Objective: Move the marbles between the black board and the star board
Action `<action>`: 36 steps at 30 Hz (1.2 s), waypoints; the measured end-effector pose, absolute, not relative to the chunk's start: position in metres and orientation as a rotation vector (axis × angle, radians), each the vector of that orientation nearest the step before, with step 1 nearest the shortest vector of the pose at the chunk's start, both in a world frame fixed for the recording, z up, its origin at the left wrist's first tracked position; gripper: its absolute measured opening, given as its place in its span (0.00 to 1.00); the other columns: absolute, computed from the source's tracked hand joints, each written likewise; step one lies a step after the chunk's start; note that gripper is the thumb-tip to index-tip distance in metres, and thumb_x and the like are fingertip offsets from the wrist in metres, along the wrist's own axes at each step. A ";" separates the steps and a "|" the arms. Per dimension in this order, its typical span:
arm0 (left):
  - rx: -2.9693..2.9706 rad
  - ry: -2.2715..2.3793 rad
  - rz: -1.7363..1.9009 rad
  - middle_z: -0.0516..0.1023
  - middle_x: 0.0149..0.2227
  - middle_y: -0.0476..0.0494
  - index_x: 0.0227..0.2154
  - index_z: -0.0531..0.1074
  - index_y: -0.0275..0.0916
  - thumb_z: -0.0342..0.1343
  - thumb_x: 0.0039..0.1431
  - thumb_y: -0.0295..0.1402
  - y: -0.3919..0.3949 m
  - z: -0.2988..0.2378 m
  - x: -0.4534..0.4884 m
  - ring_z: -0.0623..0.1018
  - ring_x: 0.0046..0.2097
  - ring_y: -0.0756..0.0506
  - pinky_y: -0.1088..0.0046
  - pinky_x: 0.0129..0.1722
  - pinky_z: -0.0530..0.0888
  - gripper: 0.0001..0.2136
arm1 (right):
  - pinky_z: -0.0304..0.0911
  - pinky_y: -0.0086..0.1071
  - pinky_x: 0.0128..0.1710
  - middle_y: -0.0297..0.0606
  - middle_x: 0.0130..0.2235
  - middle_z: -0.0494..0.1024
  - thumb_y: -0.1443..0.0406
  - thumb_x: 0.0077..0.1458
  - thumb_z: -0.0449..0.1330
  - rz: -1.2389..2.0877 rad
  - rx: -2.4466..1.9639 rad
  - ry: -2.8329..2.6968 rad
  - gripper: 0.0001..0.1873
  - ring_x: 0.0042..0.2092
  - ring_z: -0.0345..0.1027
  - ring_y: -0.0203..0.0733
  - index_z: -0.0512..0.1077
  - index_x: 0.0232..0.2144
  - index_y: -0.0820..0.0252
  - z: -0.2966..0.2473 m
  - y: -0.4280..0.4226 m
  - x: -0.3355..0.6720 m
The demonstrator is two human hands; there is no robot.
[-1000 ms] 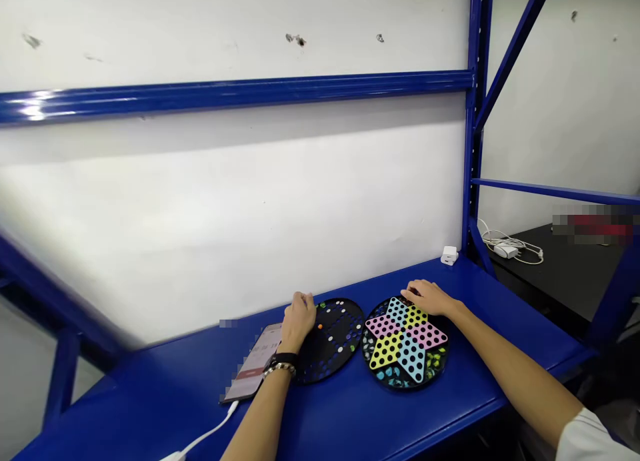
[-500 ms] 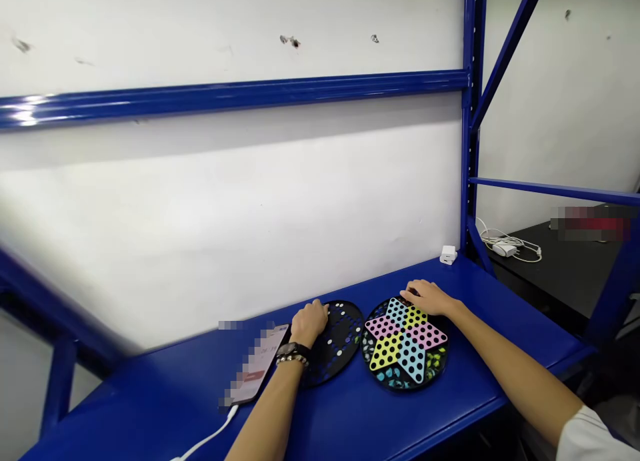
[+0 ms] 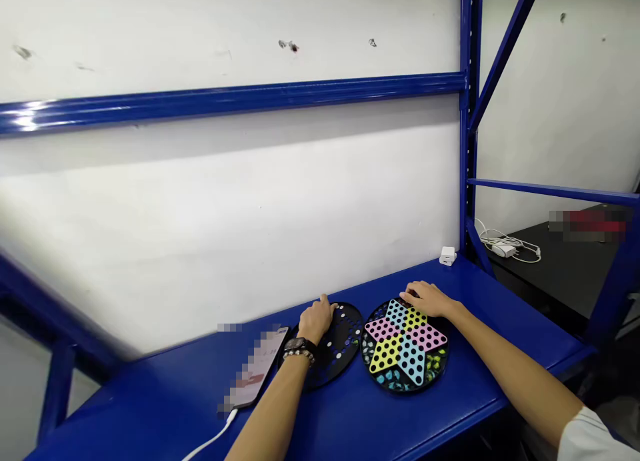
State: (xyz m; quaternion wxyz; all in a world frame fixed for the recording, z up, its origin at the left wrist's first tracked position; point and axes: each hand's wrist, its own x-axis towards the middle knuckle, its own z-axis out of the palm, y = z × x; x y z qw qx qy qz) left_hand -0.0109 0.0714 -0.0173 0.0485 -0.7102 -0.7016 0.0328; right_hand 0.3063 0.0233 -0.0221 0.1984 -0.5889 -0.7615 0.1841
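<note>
My left hand (image 3: 316, 321), with a dark wristband and a beaded bracelet, is over the far left part of a round black board (image 3: 345, 359). Its index finger points away and another finger sticks out to the right, apart from it; nothing shows between them. White and dark blue spots dot that board. Just right of it lies a Chinese checkers board (image 3: 403, 339) with a pink, yellow and light blue star and coloured pieces in the rim compartments. My right hand (image 3: 427, 298) rests on its far edge, fingers bent downward; what the fingertips hold, if anything, is hidden.
A phone (image 3: 260, 371) with a white cable (image 3: 213, 441) lies left of my left forearm on the blue tabletop (image 3: 165, 407). A white charger (image 3: 448, 255) stands at the back right corner. Blue frame posts (image 3: 467, 147) rise there; beyond, a black table (image 3: 565, 261) bears tangled cables.
My left hand has moved slightly right and away from me over the black board, and its index finger is now stretched out. My right hand has stayed in place.
</note>
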 end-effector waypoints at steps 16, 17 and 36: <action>-2.570 -1.780 0.192 0.80 0.40 0.36 0.47 0.66 0.36 0.34 0.71 0.38 -0.019 -0.010 0.032 0.80 0.43 0.38 0.64 0.41 0.73 0.17 | 0.57 0.40 0.47 0.40 0.41 0.78 0.47 0.65 0.45 0.573 -1.586 -2.144 0.24 0.45 0.68 0.48 0.72 0.34 0.55 -0.021 0.023 0.307; -2.550 -1.765 0.206 0.80 0.39 0.34 0.47 0.67 0.35 0.33 0.71 0.37 -0.023 -0.010 0.034 0.80 0.42 0.37 0.63 0.41 0.73 0.18 | 0.57 0.40 0.47 0.40 0.41 0.78 0.47 0.65 0.45 0.577 -1.587 -2.142 0.24 0.45 0.68 0.48 0.72 0.34 0.55 -0.020 0.022 0.307; -2.546 -1.866 -0.005 0.82 0.37 0.34 0.32 0.75 0.37 0.34 0.71 0.37 -0.024 -0.010 0.033 0.81 0.39 0.40 0.66 0.39 0.71 0.24 | 0.51 0.28 0.28 0.33 0.27 0.73 0.62 0.53 0.59 0.644 -1.641 -2.192 0.10 0.30 0.65 0.36 0.65 0.23 0.58 -0.032 0.035 0.320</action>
